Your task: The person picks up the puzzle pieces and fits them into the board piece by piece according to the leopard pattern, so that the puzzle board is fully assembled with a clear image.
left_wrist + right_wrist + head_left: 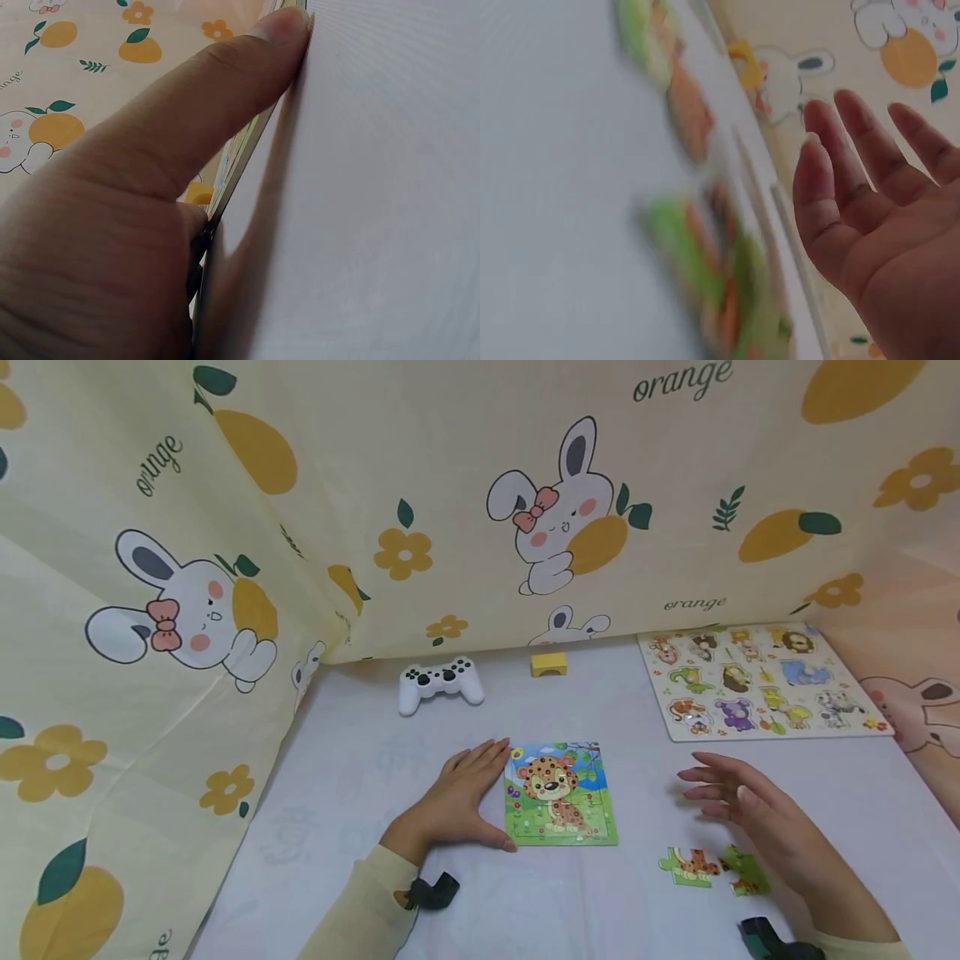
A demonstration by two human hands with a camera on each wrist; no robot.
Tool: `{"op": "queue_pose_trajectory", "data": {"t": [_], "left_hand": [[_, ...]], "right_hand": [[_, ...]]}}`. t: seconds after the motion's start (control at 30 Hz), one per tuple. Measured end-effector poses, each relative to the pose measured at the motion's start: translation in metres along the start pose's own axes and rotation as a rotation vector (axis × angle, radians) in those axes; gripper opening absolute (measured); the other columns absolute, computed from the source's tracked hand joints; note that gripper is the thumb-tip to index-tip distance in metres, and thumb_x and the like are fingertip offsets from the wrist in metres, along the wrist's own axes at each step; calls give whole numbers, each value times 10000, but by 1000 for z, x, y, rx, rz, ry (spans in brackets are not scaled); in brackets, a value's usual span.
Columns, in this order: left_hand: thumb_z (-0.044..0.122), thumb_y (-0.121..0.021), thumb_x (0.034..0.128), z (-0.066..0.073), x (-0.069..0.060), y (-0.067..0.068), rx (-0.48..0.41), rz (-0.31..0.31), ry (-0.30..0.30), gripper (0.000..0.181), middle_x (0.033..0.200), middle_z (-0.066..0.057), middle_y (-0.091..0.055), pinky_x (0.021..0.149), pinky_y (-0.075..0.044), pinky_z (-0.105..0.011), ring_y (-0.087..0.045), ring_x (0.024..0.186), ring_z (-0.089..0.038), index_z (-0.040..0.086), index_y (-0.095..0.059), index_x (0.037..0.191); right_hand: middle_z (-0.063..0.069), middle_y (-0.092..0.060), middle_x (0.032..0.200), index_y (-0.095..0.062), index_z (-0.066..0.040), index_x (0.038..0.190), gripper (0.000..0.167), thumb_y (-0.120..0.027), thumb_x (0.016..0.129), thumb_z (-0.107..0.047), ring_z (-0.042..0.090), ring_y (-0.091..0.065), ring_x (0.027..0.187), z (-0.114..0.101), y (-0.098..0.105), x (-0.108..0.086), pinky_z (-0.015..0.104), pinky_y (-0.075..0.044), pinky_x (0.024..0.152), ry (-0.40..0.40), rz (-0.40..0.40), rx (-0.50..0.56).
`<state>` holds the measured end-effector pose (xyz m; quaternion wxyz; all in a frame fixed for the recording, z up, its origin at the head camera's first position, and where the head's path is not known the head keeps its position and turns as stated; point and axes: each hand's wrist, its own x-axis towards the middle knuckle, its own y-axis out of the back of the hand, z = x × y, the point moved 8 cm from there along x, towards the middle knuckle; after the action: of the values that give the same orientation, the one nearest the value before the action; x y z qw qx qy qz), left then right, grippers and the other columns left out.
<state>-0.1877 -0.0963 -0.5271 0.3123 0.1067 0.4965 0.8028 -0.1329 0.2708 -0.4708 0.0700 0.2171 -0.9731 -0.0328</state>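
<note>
A square jigsaw puzzle (558, 802) with a spotted leopard cub on grass lies flat on the table. Along its left side rests my left hand (461, 797), fingers extended to the upper corner and thumb at the lower one. The left wrist view has the thumb (232, 82) against the puzzle's thin edge. My right hand (768, 835) hovers to the right of the puzzle, fingers loosely spread and holding nothing. Just below it lie two loose puzzle pieces, a green-and-orange one (692, 867) and a mostly green one (745, 872), both blurred in the right wrist view.
Behind the puzzle, a white game controller (441, 683) and a yellow arched block (549, 665) stand near the back cloth (450, 493). At the back right lies an animal peg board (765, 685). Patterned cloth hangs on the left as well.
</note>
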Motion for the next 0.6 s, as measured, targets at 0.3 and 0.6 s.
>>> {"op": "queue_pose_trajectory", "data": {"t": [0.3, 0.6], "left_hand": [[840, -828, 718, -2, 0, -1, -4, 5, -1, 1414, 1805, 138, -19, 1314, -40, -488, 32, 1638, -96, 167, -158, 1765], [836, -831, 717, -1, 0, -1, -2, 5, 0, 1414, 1804, 137, -21, 1314, -41, -482, 31, 1637, -92, 168, -157, 1765]], "right_hand": [[106, -605, 1545, -431, -45, 1642, 604, -594, 1067, 41, 77, -565, 1372, 23, -1, -20, 151, -426, 1068, -94, -95, -178], [3, -514, 1531, -714, -312, 1370, 491, -896, 914, -328, -81, -308, 1338, 31, -21, -22, 59, -272, 996, -116, -206, -599]]}}
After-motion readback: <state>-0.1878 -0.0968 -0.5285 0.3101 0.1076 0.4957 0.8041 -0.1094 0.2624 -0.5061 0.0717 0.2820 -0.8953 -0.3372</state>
